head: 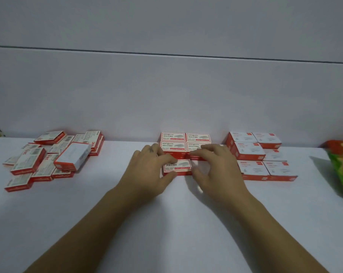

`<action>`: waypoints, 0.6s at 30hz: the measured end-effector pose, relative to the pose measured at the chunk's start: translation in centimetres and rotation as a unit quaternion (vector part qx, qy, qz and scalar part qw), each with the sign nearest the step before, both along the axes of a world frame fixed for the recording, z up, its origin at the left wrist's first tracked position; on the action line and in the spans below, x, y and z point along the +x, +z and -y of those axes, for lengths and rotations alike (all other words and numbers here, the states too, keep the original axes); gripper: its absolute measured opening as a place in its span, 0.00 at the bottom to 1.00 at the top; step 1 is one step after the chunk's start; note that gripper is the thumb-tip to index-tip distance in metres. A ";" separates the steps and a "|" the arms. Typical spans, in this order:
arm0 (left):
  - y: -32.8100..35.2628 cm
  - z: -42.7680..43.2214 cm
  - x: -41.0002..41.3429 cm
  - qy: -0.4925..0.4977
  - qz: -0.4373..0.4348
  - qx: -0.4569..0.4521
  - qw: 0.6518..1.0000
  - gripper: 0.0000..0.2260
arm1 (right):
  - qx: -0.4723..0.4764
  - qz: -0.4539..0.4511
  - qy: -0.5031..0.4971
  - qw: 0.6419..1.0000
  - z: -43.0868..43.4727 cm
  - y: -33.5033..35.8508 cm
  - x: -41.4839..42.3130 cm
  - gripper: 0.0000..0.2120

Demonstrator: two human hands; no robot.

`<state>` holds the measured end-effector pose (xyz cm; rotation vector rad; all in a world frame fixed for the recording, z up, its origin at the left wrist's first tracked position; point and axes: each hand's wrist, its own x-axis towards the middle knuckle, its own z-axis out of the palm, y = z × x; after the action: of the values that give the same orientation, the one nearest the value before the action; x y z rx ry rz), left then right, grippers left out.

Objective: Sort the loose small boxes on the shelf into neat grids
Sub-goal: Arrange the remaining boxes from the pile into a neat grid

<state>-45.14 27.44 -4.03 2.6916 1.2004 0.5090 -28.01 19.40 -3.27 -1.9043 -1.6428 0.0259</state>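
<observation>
- White shelf (pixel 176 233): your left hand (pixel 147 170) pinches the front box (pixel 178 166), just in front of the centre grid (pixel 172 136).
- Your right hand (pixel 216 168) lies straight-fingered on that grid; brace it there.
- Slide the box flush, edges aligned.

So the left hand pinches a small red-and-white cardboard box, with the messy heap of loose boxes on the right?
No: the head view shows the heap of loose boxes on the left; the left hand does pinch the cardboard box.
</observation>
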 end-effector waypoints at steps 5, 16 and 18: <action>-0.7 0.5 -0.1 0.014 0.018 0.008 1.000 0.15 | -0.033 0.040 0.000 0.999 -0.2 -0.8 -0.5 0.22; -0.5 0.4 -0.3 0.051 0.039 -0.001 0.998 0.19 | -0.050 0.109 -0.018 0.993 -1.0 -0.3 -0.5 0.27; -0.8 0.0 -0.6 0.074 0.047 -0.009 0.996 0.25 | -0.040 0.122 -0.042 0.991 -1.0 0.0 -0.2 0.27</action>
<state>-45.70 27.44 -4.85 2.5436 1.3777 0.6349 -28.21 20.39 -3.28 -2.1048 -1.7396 -0.1849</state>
